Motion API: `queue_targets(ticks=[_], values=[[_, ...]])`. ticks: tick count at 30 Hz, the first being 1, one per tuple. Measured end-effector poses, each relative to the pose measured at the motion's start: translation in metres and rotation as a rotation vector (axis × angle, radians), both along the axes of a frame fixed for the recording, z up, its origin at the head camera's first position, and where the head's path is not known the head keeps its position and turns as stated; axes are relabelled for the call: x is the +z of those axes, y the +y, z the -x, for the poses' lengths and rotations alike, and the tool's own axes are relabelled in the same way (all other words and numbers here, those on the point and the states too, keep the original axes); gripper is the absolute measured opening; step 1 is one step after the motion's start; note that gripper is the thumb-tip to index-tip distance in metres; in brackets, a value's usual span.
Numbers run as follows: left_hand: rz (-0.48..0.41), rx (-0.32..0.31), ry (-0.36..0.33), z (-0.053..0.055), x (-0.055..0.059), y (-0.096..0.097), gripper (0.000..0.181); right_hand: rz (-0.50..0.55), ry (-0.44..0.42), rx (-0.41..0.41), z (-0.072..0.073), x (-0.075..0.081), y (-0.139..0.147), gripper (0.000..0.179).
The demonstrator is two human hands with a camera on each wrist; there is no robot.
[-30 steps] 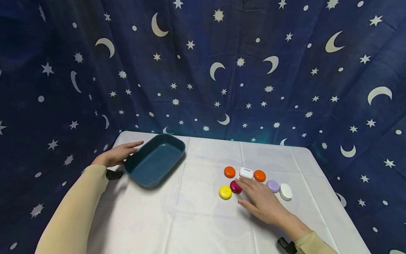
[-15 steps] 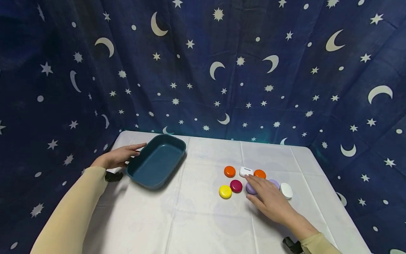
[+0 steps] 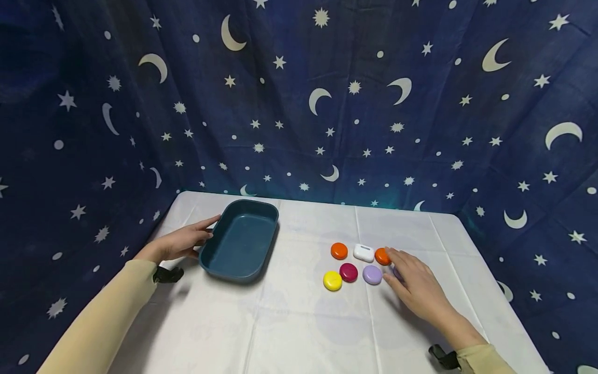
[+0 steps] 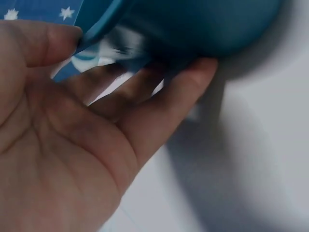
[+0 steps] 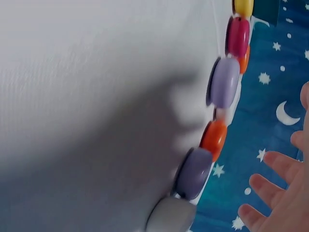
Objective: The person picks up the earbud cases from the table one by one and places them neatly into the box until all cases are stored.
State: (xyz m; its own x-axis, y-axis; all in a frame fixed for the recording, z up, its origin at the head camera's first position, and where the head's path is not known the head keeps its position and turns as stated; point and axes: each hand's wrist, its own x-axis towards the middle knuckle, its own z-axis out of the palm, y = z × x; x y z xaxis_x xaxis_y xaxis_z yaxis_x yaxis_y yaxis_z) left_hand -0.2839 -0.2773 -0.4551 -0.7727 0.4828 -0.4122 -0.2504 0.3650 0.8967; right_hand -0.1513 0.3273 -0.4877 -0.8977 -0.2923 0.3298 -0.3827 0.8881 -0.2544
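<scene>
Left fingers (image 4: 166,107) against the blue tray (image 3: 239,243)

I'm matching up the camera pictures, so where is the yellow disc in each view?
Head: yellow disc below and right of centre.
Left wrist: not in it.
Right wrist: yellow disc cut off by the top edge, right of centre.
Shared landmark: starry curtain, in all three.
</scene>
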Motion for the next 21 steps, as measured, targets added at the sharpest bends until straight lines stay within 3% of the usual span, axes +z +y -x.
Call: queue_targets(ticks=[5, 12, 21], values=[[-0.048, 0.025, -0.01, -0.01, -0.005, 0.01, 0.069, 0.025, 0.009, -0.036, 0.0, -0.001, 0.01, 0.065], [-0.082, 0.063, 0.026, -0.028, -0.011, 0.027, 0.069, 0.046, -0.008, -0.076, -0.001, 0.0, 0.024, 0.07], [-0.111, 0.093, 0.036, -0.05, -0.014, 0.051, 0.067, 0.069, -0.058, -0.135, 0.0, -0.002, 0.043, 0.087]])
